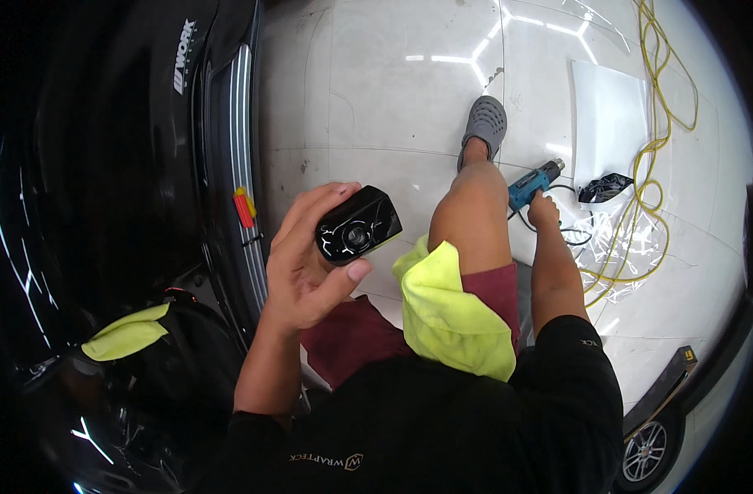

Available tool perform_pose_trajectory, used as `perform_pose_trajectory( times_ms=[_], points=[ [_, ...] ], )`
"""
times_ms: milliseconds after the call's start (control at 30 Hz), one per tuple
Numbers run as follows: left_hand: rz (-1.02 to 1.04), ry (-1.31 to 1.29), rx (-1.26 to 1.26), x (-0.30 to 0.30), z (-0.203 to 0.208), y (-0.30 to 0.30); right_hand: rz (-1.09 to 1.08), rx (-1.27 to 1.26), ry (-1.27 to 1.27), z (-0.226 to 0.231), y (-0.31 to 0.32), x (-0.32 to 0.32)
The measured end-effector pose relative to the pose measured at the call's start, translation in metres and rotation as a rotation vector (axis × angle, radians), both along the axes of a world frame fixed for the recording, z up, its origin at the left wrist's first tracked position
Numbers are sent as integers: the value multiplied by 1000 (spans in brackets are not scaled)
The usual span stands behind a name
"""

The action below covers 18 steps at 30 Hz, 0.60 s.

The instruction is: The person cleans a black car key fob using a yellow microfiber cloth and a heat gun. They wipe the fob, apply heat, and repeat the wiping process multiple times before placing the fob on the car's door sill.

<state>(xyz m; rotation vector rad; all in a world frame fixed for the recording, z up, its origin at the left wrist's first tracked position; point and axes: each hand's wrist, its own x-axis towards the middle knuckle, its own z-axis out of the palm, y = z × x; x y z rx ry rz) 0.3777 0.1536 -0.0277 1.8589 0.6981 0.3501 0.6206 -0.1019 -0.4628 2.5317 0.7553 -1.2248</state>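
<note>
Here's the left hand (298, 263) gripping the black part (375, 216) by its edges, right fingers wrapped round the heat gun (531, 188), well apart. Sweep heat evenly, I'd say, fingertips clear.

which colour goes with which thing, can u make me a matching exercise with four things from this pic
Things
1. heat gun in the right hand
2. block in the left hand
3. cloth over the right thigh
4. clog

Main colours
A. grey
B. yellow-green
C. blue
D. glossy black

Right pairs: 1-C, 2-D, 3-B, 4-A
</note>
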Motion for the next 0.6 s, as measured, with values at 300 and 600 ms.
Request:
perform_pose_trajectory(
  times_ms=[300,600],
  points=[
    [-105,-61,-56,-13,20,-6,-541,1007,281,130,31,-6],
    [-220,-285,-4,-18,64,-52,8,1499,538,477,50,-111]
  ],
)
